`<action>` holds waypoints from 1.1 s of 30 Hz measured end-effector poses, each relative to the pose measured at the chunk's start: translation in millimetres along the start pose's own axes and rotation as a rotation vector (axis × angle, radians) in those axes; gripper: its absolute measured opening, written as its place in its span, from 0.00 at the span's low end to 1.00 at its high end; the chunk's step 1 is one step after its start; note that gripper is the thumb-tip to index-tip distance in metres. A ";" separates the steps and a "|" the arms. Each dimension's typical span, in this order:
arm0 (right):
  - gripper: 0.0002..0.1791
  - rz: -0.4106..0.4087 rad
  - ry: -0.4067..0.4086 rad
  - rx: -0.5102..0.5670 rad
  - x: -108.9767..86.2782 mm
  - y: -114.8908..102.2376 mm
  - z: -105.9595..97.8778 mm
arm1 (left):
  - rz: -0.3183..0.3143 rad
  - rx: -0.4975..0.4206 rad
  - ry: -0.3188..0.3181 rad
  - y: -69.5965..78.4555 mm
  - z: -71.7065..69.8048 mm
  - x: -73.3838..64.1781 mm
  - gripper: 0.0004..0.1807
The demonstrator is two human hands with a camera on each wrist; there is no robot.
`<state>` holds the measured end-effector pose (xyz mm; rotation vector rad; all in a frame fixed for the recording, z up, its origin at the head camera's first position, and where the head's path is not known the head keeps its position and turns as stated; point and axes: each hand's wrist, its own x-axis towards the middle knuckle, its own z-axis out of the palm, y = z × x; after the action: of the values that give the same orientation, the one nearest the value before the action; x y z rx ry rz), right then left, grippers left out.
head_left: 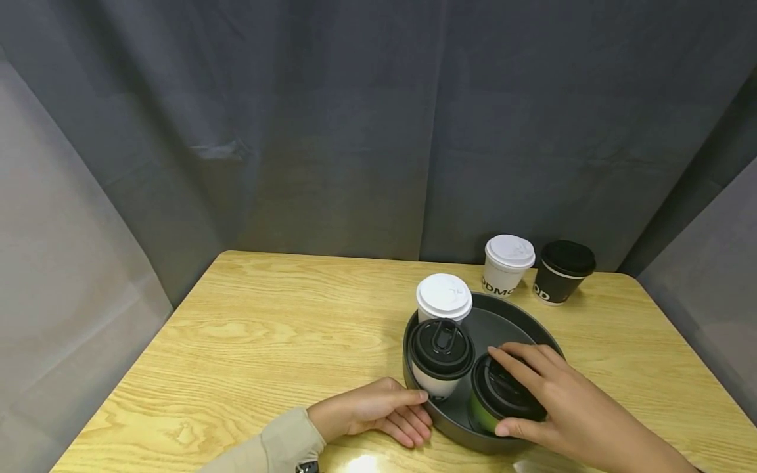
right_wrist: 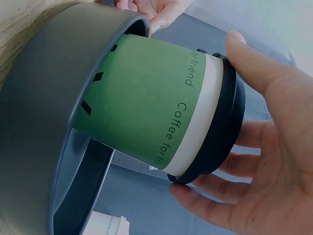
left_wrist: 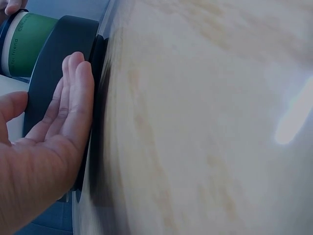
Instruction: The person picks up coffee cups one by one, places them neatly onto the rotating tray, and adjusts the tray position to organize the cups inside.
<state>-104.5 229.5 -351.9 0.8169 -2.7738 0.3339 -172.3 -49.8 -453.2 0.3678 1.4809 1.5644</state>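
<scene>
Because the right hand (head_left: 556, 401) holds the green cup (right_wrist: 146, 98) by its black lid (right_wrist: 230, 122) alone, thumb on one edge and spread fingertips curled round the other, a loosely fitted lid could pop off under any upward pull. The cup is inside the near right part of the round tray (head_left: 491, 441); the wall hides its base, so I cannot tell whether it touches the floor. A sideways nudge could knock it into the white cup with a black lid (head_left: 443, 351) just beside it, pushing that against the white-lidded cup (head_left: 443, 295) behind. The left hand (head_left: 390, 410) grips nothing firmly: its fingers lie nearly straight along the tray's outside, thumb apart at the rim, so the tray might slide on the table (head_left: 296, 328) if bumped.
</scene>
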 end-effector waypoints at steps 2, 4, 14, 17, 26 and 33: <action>0.48 0.000 0.005 -0.009 0.1 -0.7 -0.2 | 0.000 -0.001 -0.001 -0.3 -0.2 0.2 0.27; 0.49 -0.003 0.017 -0.015 -0.9 -1.2 -0.6 | 0.001 0.000 -0.001 -0.4 -0.2 0.3 0.27; 0.40 0.117 0.041 0.102 -9.4 25.1 -15.8 | -0.002 0.009 -0.003 1.2 -0.2 0.3 0.27; 0.35 0.109 0.064 0.124 -11.1 47.4 -11.0 | -0.004 0.004 -0.005 1.0 -0.4 0.1 0.27; 0.31 0.063 0.046 0.130 -20.2 119.7 35.5 | -0.007 0.007 -0.002 1.1 -1.0 0.5 0.28; 0.29 0.019 0.036 0.221 -30.0 139.7 62.4 | -0.013 0.010 -0.002 -1.3 -1.5 0.8 0.28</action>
<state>-167.0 341.5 -440.7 0.8246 -2.7455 0.6614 -173.3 -50.3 -455.0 0.3650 1.4872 1.5468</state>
